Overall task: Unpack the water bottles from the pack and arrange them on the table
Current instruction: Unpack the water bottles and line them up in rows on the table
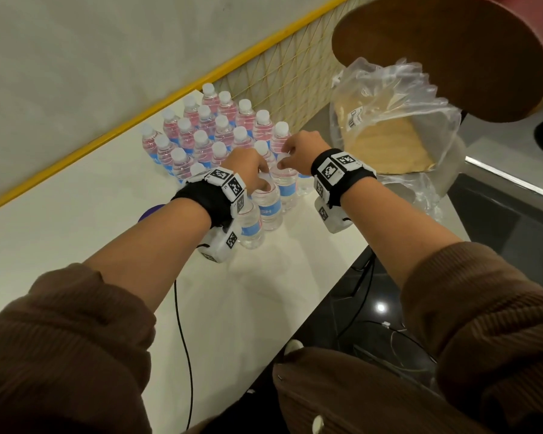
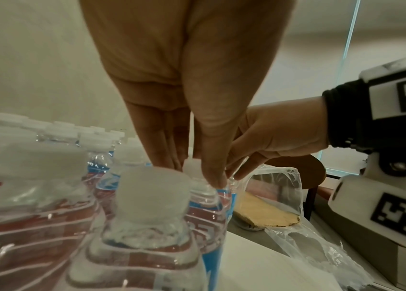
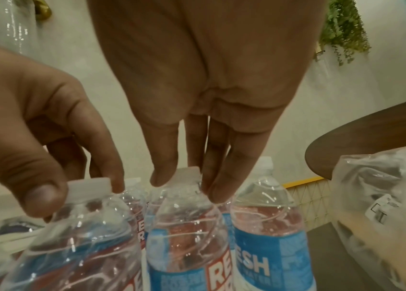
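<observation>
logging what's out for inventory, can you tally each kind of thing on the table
water bottles: 22 in view, more may be hidden
plastic wrap: 1
cardboard sheet: 1
total: 24

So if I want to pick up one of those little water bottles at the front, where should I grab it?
Probably by the white cap and neck, coming straight down from above. The water bottles stand upright and packed close on the table, so their sides are hard to reach. Both hands show it: the right hand and left hand each pinch a cap with their fingertips.
</observation>
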### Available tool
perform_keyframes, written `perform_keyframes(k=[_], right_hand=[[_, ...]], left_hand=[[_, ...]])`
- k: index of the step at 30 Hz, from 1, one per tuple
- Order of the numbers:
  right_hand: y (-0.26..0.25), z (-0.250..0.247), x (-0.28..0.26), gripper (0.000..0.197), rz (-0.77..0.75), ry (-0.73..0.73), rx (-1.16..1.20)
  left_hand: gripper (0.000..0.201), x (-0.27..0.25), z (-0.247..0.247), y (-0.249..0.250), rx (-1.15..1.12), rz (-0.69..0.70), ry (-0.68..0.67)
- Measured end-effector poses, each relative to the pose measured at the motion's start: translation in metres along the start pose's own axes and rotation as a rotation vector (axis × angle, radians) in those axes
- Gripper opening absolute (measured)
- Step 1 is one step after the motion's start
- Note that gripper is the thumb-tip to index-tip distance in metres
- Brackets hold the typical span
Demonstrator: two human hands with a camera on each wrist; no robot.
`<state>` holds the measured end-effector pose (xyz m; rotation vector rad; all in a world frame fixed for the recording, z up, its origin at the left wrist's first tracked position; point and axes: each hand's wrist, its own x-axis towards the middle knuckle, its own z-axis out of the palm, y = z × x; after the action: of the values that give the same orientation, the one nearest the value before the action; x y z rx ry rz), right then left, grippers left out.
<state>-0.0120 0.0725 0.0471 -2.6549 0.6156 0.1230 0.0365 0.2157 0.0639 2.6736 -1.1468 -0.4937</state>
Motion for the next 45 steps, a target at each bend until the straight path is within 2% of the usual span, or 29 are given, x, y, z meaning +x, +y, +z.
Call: perform_keyframes(k=[13, 27, 30, 32, 35, 39, 45], right_hand=[[-0.009, -0.013, -0.003, 0.044, -0.072, -0.085, -0.099], [-0.007, -0.009, -0.004, 0.043, -0.076, -0.07, -0.067], [-0.004, -0.008, -0.005, 0.046, -0.071, -0.065, -0.055], [-0.002, -0.006, -0.006, 0.048, -0.061, -0.057, -0.04], [0.001, -0.001, -0.006, 0.047, -0.055, -0.037, -0.026], [-0.001, 0.002, -0.005, 0.043, -0.047, -0.026, -0.004], [-0.002, 0.007, -0.001, 0.049, -0.002, -0.054, 0.011]], left_hand=[[0.04, -0.002, 0.001, -0.002, -0.024, -0.017, 0.003], [0.041, -0.002, 0.003, -0.001, -0.028, -0.001, 0.021], [0.043, -0.006, 0.0, -0.011, -0.069, -0.002, 0.061], [0.035, -0.012, -0.009, -0.02, -0.078, 0.014, 0.068], [0.026, -0.021, -0.02, -0.031, 0.004, 0.05, -0.051], [0.042, -0.033, -0.018, -0.031, 0.211, 0.091, -0.267], [0.037, -0.032, -0.011, -0.034, 0.223, 0.136, -0.183]])
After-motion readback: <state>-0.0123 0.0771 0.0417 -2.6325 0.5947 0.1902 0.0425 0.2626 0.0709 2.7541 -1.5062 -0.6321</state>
